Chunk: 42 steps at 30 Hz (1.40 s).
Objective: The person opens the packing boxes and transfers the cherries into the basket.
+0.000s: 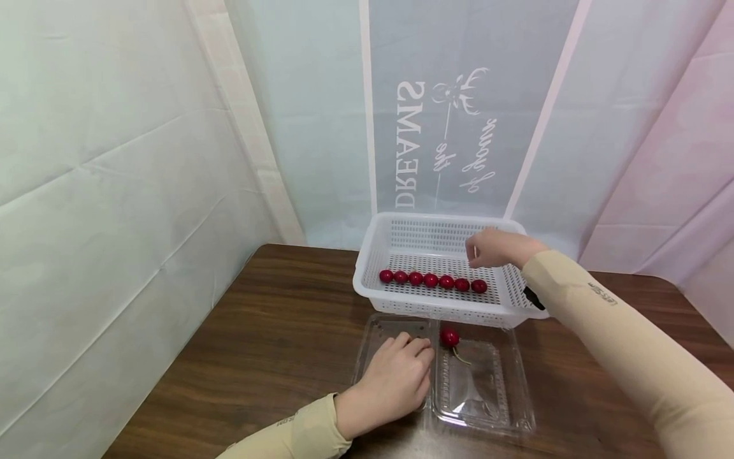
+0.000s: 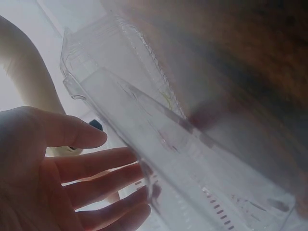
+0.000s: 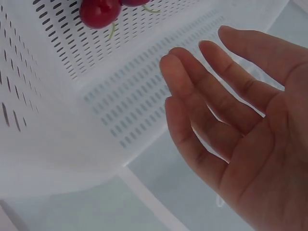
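Observation:
My right hand (image 1: 496, 247) hovers over the right part of a white perforated basket (image 1: 367, 280). In the right wrist view its fingers (image 3: 211, 91) are loosely bent and hold nothing. Several red cherries (image 1: 431, 280) lie in a row along the basket's near side; stems show on two cherries (image 3: 100, 12) in that view. Over the left half of an opened clear plastic clamshell box (image 1: 518, 389) is my left hand (image 1: 392, 379). Its relaxed fingers (image 2: 108, 180) reach the box's edge in the left wrist view. One cherry with a stem (image 1: 450, 337) lies in the box's right half.
The basket stands at the back of a dark wooden table (image 1: 275, 319), directly behind the clamshell box. A pale printed curtain (image 1: 453, 159) hangs behind the table, and white fabric (image 1: 115, 191) closes the left side.

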{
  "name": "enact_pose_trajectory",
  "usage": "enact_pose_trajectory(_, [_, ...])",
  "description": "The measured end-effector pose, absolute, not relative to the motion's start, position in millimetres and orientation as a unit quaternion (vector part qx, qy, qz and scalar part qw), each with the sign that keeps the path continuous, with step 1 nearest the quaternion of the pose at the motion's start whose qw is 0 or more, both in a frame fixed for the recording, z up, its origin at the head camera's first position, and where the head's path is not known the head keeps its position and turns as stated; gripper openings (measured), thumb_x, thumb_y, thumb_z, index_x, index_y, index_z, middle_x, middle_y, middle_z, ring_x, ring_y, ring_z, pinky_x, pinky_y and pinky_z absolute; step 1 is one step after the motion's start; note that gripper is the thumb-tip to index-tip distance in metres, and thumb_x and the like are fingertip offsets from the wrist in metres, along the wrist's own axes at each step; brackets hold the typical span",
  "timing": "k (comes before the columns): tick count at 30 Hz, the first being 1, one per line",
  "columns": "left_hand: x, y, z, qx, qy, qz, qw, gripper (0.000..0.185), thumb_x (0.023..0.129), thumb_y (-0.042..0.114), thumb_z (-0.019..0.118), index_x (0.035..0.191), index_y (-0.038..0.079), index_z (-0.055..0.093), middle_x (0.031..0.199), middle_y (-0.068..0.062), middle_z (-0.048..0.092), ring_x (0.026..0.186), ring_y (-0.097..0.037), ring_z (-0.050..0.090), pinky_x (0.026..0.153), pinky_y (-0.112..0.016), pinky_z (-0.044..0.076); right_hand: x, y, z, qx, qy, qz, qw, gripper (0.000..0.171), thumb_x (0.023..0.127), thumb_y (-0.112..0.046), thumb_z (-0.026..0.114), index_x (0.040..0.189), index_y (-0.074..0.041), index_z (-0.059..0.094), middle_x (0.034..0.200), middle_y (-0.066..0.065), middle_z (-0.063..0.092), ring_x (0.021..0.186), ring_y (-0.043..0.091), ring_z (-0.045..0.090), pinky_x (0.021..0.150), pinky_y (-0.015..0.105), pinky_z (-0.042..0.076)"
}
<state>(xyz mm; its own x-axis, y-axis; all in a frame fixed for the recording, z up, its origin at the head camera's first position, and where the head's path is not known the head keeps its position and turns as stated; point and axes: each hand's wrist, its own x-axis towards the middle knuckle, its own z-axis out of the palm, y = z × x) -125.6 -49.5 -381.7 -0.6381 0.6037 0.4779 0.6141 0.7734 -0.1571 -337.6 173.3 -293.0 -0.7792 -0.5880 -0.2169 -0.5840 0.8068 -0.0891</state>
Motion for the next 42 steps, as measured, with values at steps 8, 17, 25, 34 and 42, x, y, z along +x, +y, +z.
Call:
enact_pose_trajectory(8, [-124, -48, -381, -0.338, -0.907, -0.011, 0.252, 0.019, 0.077, 0.022, 0.064, 0.093, 0.014, 0.070, 0.104, 0.001, 0.068, 0.085, -0.016, 0.057, 0.062, -0.025, 0.042, -320, 175, -284, -0.354, 0.933, -0.019, 0.068, 0.004, 0.083, -0.016, 0.066, 0.082, -0.013, 0.063, 0.078, 0.001, 0.065, 0.072, 0.015, 0.059, 0.068, 0.035, 0.050])
enact_pose_trajectory(17, [-123, -48, -382, -0.332, -0.910, -0.012, 0.249, 0.019, 0.077, 0.022, 0.063, 0.093, 0.014, 0.070, 0.104, 0.001, 0.068, 0.086, -0.016, 0.058, 0.063, -0.025, 0.043, -297, 174, -275, -0.384, 0.922, -0.048, 0.015, 0.006, 0.082, -0.011, 0.066, 0.078, -0.013, 0.062, 0.074, -0.001, 0.066, 0.066, 0.011, 0.060, 0.063, 0.032, 0.052])
enact_pose_trajectory(25, [-123, -48, -381, -0.333, -0.908, -0.013, 0.252, 0.019, 0.076, 0.021, 0.064, 0.093, 0.014, 0.070, 0.103, 0.001, 0.068, 0.086, -0.016, 0.057, 0.062, -0.025, 0.042, -280, 177, -280, -0.401, 0.914, -0.070, 0.001, 0.011, 0.081, -0.009, 0.068, 0.076, -0.014, 0.060, 0.072, -0.004, 0.067, 0.062, 0.004, 0.058, 0.058, 0.025, 0.049])
enact_pose_trajectory(34, [-122, -47, -381, -0.338, -0.908, -0.014, 0.249, 0.020, 0.076, 0.022, 0.064, 0.094, 0.014, 0.070, 0.104, 0.001, 0.068, 0.086, -0.016, 0.057, 0.063, -0.025, 0.043, -264, 183, -288, -0.418, 0.902, -0.102, -0.035, 0.010, 0.078, -0.006, 0.071, 0.079, -0.012, 0.063, 0.071, -0.005, 0.065, 0.061, 0.001, 0.055, 0.055, 0.021, 0.046])
enact_pose_trajectory(42, [-121, -46, -381, -0.333, -0.912, -0.016, 0.240, 0.018, 0.078, 0.022, 0.063, 0.093, 0.014, 0.070, 0.106, 0.001, 0.068, 0.088, -0.016, 0.057, 0.064, -0.025, 0.043, -249, 181, -293, -0.443, 0.887, -0.098, -0.087, 0.016, 0.075, -0.005, 0.074, 0.079, -0.013, 0.060, 0.070, -0.008, 0.061, 0.057, 0.001, 0.046, 0.054, 0.020, 0.043])
